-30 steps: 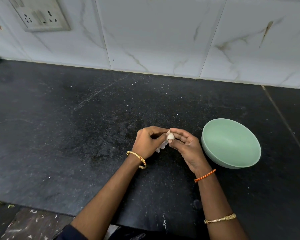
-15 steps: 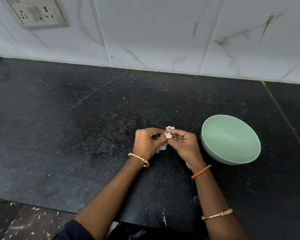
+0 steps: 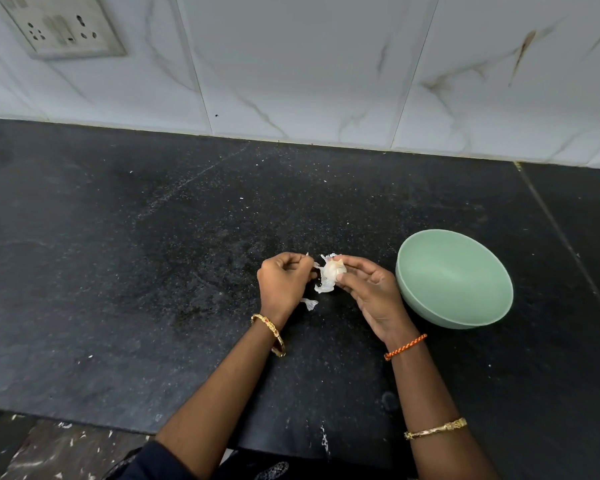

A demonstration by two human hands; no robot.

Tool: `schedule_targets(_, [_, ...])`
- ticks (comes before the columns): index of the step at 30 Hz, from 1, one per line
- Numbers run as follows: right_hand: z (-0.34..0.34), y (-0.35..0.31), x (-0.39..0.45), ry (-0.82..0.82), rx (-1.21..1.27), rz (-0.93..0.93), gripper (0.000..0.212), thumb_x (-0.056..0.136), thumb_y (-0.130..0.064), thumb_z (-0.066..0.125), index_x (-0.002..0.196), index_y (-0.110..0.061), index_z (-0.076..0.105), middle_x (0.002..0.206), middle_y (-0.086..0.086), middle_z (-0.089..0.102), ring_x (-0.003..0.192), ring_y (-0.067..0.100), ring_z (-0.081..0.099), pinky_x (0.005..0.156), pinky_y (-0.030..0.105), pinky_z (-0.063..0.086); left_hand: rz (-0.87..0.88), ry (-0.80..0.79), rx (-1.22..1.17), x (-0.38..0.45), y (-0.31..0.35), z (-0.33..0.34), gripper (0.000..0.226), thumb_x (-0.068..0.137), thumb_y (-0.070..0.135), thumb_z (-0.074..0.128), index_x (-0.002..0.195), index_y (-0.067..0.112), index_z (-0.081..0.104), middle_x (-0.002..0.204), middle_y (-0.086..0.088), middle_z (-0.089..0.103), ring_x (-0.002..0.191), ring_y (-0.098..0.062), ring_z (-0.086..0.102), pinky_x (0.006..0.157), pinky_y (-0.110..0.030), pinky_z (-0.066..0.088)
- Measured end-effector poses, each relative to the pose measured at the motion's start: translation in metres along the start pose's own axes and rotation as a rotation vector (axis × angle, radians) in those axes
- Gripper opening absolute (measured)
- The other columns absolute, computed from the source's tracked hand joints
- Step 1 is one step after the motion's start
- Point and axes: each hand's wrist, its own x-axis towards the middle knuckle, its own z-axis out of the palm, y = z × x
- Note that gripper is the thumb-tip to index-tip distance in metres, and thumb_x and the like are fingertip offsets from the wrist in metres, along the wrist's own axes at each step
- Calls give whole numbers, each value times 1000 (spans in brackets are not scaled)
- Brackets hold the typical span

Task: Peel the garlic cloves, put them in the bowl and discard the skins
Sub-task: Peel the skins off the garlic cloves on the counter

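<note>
— Garlic first: where is it, seen from the head camera?

— Garlic clove (image 3: 334,270) sits up off the black counter (image 3: 118,271), pinched between the thumb and fingers of the right hand (image 3: 368,289), with loose white skin (image 3: 324,287) hanging off its lower left side.

— And the left hand (image 3: 281,282)?

— Just beside the clove, fingers curled in. The fingertips are bunched at the clove's left edge, seemingly nipping a bit of skin — too small to tell for sure.

— Anything already dropped?

— One scrap of skin (image 3: 309,303) lies on the counter right by the heel of the left hand.

— The bowl?

— Pale green bowl (image 3: 454,306) stands on the counter to the right of the right hand, close but not touching it. Its inside shows nothing but green.

— What else is in frame?

— A gold bangle (image 3: 269,332) on the left wrist, an orange thread (image 3: 405,347) on the right wrist and another gold bangle (image 3: 435,428) further up that forearm. Behind, white marbled wall tiles (image 3: 326,64) with a socket plate (image 3: 61,26) at the upper left
</note>
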Motion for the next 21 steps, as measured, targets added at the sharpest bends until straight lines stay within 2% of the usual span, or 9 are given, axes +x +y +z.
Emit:
schedule_targets(4, [0,-1,-1,-18,17,-4,30,82,14,60,99,-10,69,106,13,71,97,15,67,82,22,53,78,20,118,-4,0,-1,19,88,16,62,74,5,69,65,-4,70,60,-11,68,57,-22,53])
schedule_targets(6, [-1,-1,-1,-21,6,-8,30,83,13,61,100,-10,69,104,12,71,96,15,67,81,22,53,208,-5,188,-5,-2,-4,13,89,18,62,84,11,72,73,0,71,62,-12,66,58,-24,53])
schedule_targets(8, [0,-2,1,-17,-20,-10,30,83,12,60,101,-11,69,104,11,72,97,16,67,81,23,53,316,-108,221,-6,-2,-7,20,88,13,60,106,17,70,90,6,70,72,-4,64,65,-16,51])
schedule_targets(9, [0,-3,1,-19,-35,-12,31,83,12,60,100,-11,69,104,12,71,97,16,67,82,24,53,325,-175,221,-6,-2,-8,24,88,13,61,110,17,69,93,7,69,75,-1,64,67,-14,50])
schedule_targets(12, [3,-5,2,-29,-31,-6,28,85,12,57,100,-9,69,100,12,71,92,16,66,80,24,54,279,-281,167,-5,1,-9,16,90,21,65,101,14,73,86,3,73,75,-9,68,67,-24,56])
schedule_targets(15, [7,-8,2,-49,54,14,26,87,13,51,101,-4,65,94,10,70,85,13,67,79,25,55,223,-200,101,-2,1,-7,11,90,18,64,90,11,73,73,0,70,64,-6,66,61,-29,57])
schedule_targets(19, [11,-10,2,-50,82,12,26,88,15,51,103,-1,64,94,8,70,83,10,68,73,20,55,150,3,262,3,0,-4,17,90,23,63,78,14,72,64,5,68,63,-15,66,65,-32,55])
schedule_targets(21, [12,-10,2,-45,86,12,25,87,14,54,102,-3,65,96,7,71,84,10,69,73,20,55,106,94,308,5,2,-6,11,89,22,61,85,17,70,67,12,65,69,-13,66,70,-30,54])
